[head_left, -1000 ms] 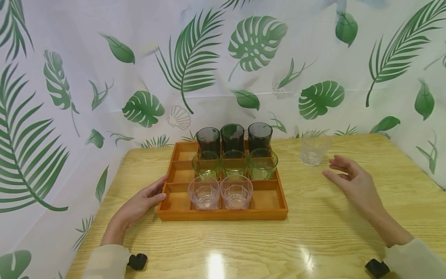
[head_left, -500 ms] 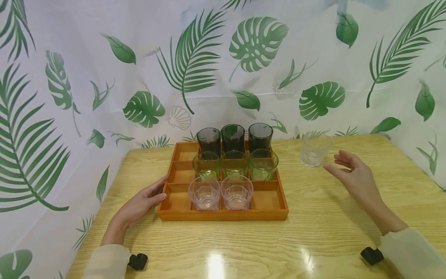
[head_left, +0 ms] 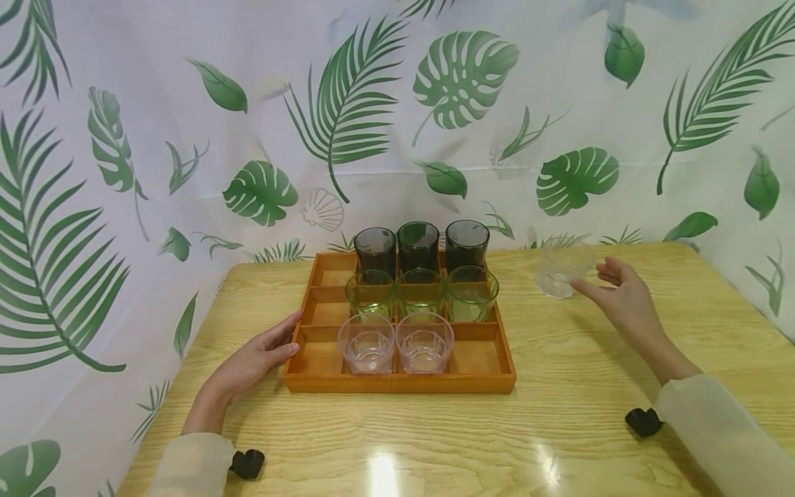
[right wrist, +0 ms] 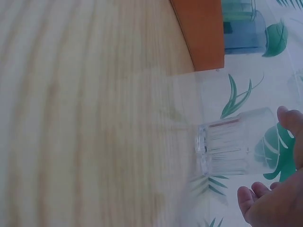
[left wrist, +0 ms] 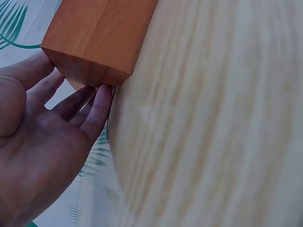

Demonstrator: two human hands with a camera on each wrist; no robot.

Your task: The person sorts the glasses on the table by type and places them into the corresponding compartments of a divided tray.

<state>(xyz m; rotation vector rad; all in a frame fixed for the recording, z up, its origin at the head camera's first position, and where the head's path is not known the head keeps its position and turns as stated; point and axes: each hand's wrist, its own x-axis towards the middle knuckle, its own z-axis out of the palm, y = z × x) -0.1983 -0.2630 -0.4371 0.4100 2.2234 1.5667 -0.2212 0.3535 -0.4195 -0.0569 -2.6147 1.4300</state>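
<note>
A clear glass tumbler (head_left: 565,268) stands upright on the table, right of the wooden tray (head_left: 397,384). My right hand (head_left: 629,307) is at its right side, thumb and fingers spread around the rim but not gripping. In the right wrist view, the tumbler (right wrist: 239,144) lies between the thumb and the other fingers. At the tray's left side, my left hand (head_left: 251,362) rests its fingertips against the outer wall; the left wrist view shows them at the wooden wall (left wrist: 90,71). Two clear tumblers (head_left: 425,345) sit in the tray's front row.
Behind them in the tray stand green glasses (head_left: 472,304) and, farther back, dark grey glasses (head_left: 468,241). The left column and the front right compartment (head_left: 475,348) show bare wood. A leaf-patterned cloth (head_left: 373,138) hangs behind the wooden table (head_left: 466,442).
My right hand has moved left toward the clear tumbler, its thumb coming up to the glass. The left hand keeps its place on the tray, and the tray has not shifted.
</note>
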